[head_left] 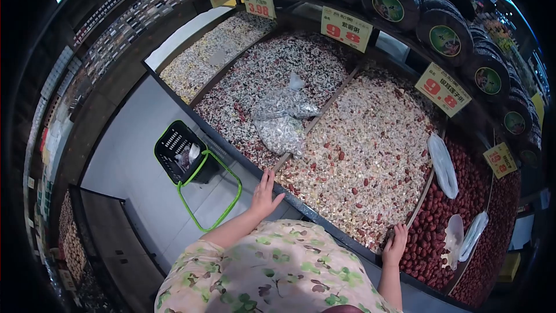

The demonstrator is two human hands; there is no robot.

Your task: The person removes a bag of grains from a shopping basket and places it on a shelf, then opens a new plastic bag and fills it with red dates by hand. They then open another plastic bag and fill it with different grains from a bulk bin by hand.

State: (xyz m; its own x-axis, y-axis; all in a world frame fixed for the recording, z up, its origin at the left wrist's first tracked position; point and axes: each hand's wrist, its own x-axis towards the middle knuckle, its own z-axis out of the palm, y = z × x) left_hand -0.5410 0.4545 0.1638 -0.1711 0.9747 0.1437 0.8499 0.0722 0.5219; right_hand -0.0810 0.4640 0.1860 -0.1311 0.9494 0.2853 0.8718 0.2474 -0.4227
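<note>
My left hand point(266, 197) rests at the front edge of the bulk bins, fingers stretched out and holding nothing. Just beyond it lies a clear plastic bag point(281, 124) with contents I cannot make out, on a dark mixed-grain bin point(231, 90) and against the wooden divider. My right hand point(395, 246) is at the same edge, by the divider between a pale grain mix point(359, 156) dotted with red pieces and the red dates point(420, 249). Its fingers point forward, with nothing in them.
A black basket with a green handle point(179, 153) stands on the floor at left, with items inside. Plastic bag rolls point(443, 165) and a pale scoop point(454, 237) lie on the dates. Price signs point(346, 28) and round packages point(388, 7) line the back.
</note>
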